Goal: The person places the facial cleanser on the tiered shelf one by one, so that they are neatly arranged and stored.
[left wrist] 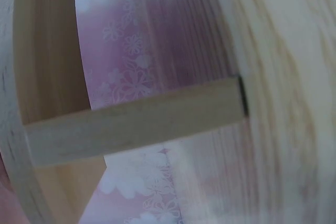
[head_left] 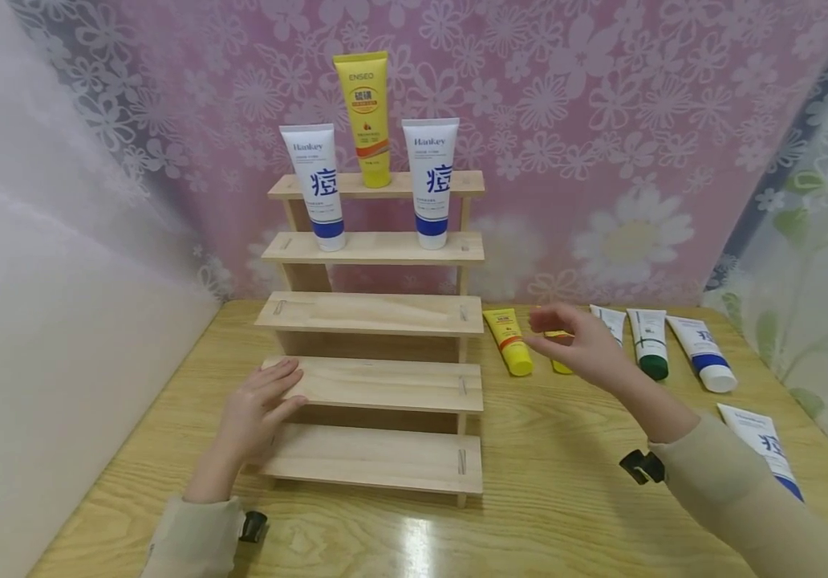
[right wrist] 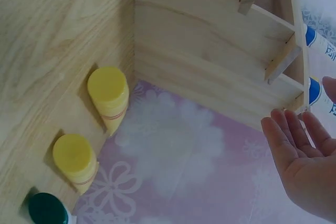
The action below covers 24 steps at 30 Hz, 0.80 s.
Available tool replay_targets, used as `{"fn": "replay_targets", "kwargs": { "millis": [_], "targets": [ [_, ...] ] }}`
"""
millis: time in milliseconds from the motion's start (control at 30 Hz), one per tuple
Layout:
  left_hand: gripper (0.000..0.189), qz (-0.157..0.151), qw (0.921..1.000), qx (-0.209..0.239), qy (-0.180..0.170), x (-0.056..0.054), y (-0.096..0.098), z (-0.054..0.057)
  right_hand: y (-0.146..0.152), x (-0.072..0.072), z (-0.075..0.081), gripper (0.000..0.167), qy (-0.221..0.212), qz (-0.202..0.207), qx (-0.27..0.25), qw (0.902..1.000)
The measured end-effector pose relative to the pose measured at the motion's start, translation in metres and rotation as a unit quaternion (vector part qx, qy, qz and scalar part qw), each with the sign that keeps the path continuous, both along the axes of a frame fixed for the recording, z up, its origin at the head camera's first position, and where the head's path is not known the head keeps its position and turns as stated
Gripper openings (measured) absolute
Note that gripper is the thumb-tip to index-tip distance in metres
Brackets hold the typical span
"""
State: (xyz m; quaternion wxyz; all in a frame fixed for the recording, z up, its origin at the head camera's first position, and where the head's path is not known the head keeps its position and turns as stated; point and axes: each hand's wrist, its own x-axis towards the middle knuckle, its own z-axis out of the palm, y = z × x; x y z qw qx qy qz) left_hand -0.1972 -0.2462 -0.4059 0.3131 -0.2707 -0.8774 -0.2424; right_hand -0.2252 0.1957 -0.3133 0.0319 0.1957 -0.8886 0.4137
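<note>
My left hand (head_left: 258, 401) rests on the left end of a stepped wooden rack (head_left: 378, 384), its fingers lying over the second step from the bottom. In the left wrist view the rack's wooden upright (left wrist: 136, 124) fills the middle, with only a sliver of hand at the left edge. Held in the air, my right hand (head_left: 580, 345) has loosely bent fingers and nothing in them; the right wrist view shows this hand (right wrist: 304, 161) with its palm empty. Behind it in the head view is a yellow tube (head_left: 562, 363), partly hidden; another yellow tube (head_left: 509, 343) lies left of it.
On the rack's upper steps stand a yellow tube (head_left: 366, 120) and two white-and-blue tubes (head_left: 316, 185). To the right on the table (head_left: 544, 482) lie a white tube with a green cap (head_left: 649, 341) and several white tubes. A flowered pink backdrop (head_left: 566, 160) hangs behind.
</note>
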Motion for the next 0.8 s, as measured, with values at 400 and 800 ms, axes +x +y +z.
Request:
{"fn": "replay_targets", "kwargs": {
  "millis": [400,800],
  "targets": [
    [0.041,0.011,0.9998,-0.009,-0.011,0.002,-0.001,0.0,0.029,0.013,-0.017,0.042,-0.003,-0.024,0.024,0.9994],
    [0.041,0.007,0.9999,-0.01,-0.011,0.003,0.001,0.002,0.074,0.027,-0.042,0.034,0.015,-0.065,0.044,0.9968]
  ]
}}
